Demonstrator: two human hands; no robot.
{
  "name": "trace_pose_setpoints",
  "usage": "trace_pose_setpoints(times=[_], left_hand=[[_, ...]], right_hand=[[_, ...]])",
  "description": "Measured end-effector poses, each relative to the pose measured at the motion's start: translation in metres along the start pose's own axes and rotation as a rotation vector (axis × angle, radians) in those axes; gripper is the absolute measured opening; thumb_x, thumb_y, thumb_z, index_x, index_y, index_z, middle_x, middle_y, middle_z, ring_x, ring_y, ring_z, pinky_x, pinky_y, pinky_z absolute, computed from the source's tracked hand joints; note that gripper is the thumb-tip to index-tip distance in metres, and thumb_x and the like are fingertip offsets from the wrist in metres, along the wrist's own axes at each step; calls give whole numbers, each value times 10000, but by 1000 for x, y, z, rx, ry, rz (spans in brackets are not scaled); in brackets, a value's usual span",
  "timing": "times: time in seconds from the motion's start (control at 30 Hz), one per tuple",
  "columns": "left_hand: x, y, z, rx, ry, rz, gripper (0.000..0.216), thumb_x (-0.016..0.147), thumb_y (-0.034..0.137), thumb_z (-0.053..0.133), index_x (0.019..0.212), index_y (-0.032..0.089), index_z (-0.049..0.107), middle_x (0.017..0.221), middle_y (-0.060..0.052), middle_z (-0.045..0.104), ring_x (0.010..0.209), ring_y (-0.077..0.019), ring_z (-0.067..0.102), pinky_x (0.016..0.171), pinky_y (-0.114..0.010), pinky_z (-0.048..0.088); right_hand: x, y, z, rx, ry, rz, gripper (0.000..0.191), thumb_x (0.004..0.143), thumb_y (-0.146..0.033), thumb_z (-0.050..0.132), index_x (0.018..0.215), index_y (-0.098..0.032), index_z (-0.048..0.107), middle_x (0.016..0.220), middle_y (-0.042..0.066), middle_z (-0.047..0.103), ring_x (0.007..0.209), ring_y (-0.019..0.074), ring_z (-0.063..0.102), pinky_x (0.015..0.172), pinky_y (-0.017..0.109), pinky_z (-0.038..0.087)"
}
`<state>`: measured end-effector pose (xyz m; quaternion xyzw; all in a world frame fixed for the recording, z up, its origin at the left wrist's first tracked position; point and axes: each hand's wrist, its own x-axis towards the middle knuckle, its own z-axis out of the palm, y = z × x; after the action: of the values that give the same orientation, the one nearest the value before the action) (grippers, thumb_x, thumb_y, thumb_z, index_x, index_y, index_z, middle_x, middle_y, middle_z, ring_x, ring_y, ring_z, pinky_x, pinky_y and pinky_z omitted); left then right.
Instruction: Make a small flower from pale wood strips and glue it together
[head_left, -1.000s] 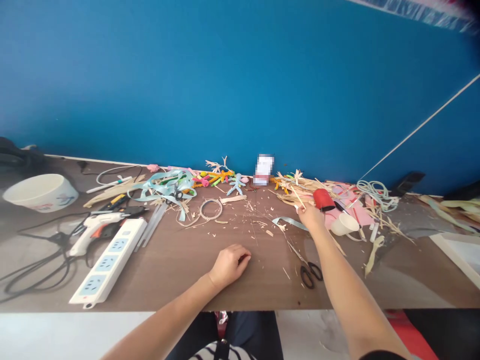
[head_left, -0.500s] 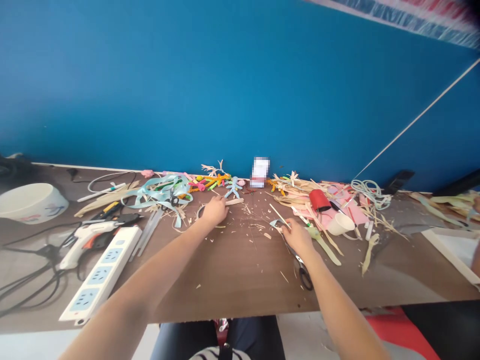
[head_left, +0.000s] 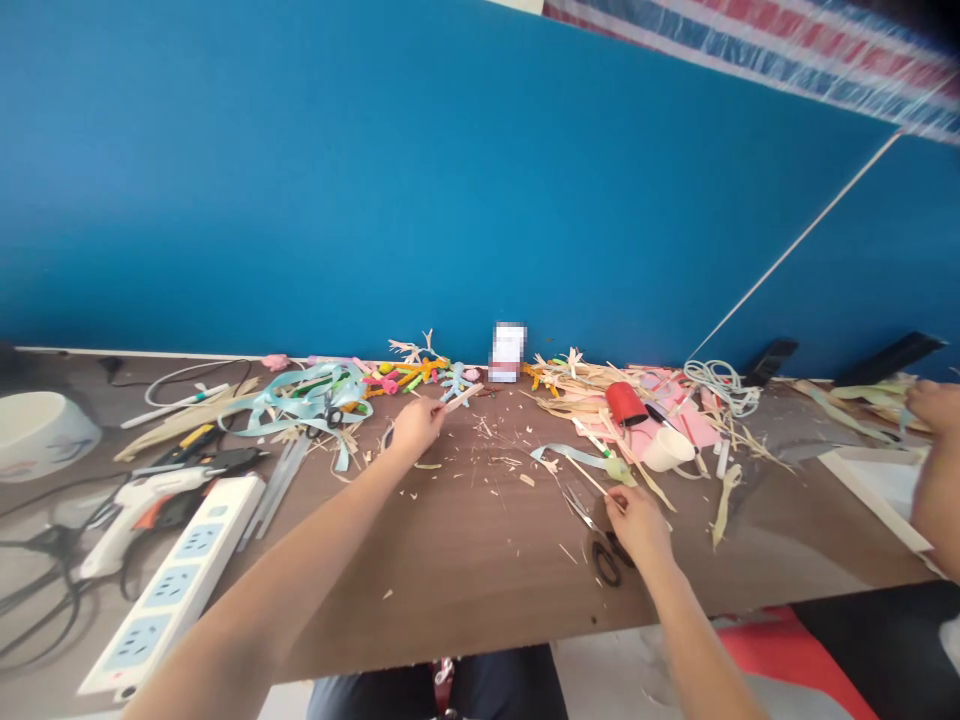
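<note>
Left hand (head_left: 420, 425) is pinching a pale flat strip (head_left: 463, 399); right hand (head_left: 637, 522) is pinching a thin pale stick (head_left: 587, 476) beside black-handled scissors (head_left: 591, 525).

Bright daylight-like evenness, soft blur toward edges

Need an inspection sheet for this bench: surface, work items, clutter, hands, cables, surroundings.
Surface: brown wood-look tabletop, strewn with small pale scraps.
Work items: flat pale strip; thin pale stick; metal scissors with black handles.
Clutter: tangled light-blue ribbon; red cylindrical container and white cup, both tilted.
Hands: left hand holds strip; right hand holds stick, beside scissors.
Cables: black cables looped beside white plastic power strip.
Surroundings: plain blue wall; another person's hand at right.
</note>
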<state>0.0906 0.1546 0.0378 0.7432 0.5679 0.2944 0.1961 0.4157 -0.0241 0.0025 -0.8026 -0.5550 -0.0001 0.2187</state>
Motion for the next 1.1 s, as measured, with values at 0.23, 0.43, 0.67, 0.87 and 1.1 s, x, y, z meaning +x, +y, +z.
trace_pose_setpoints(times=[0.23,0.43,0.67,0.87,1.1], left_hand=[[-43,41,17,-1095,-124,-340,237,558,317,643,675,127,563,508,30,502,425,-62,403,401,-179,266],[-79,52,19,-1202,-172,-393,235,555,305,665,654,121,559,502,30,495,441,-55,415,391,-167,264],[-96,38,19,-1218,-110,-491,223,576,300,652,652,132,526,511,38,469,452,-50,402,385,-156,263],[-96,33,12,-1198,-200,-427,232,563,280,670,696,125,561,548,35,483,432,-35,367,370,-162,219],[-97,29,20,-1218,100,-489,276,563,346,665,616,125,508,505,55,433,398,-21,318,383,-168,251]], right_hand=[[15,-93,13,779,-139,2,289,701,-409,525,826,-158,592,742,63,610,637,174,548,573,289,435],[2,-174,33,1123,-458,41,261,620,-388,632,730,-164,557,626,1,585,496,108,515,434,205,376],[-15,-173,39,1138,-540,150,218,607,-347,627,601,-161,513,468,-47,493,391,77,444,398,197,348],[-30,-163,35,1118,-650,160,195,626,-318,607,611,-166,485,447,-61,477,378,67,418,388,187,326],[-39,-156,33,1168,-644,159,254,616,-371,629,604,-166,480,423,-65,465,363,65,404,394,197,326]])
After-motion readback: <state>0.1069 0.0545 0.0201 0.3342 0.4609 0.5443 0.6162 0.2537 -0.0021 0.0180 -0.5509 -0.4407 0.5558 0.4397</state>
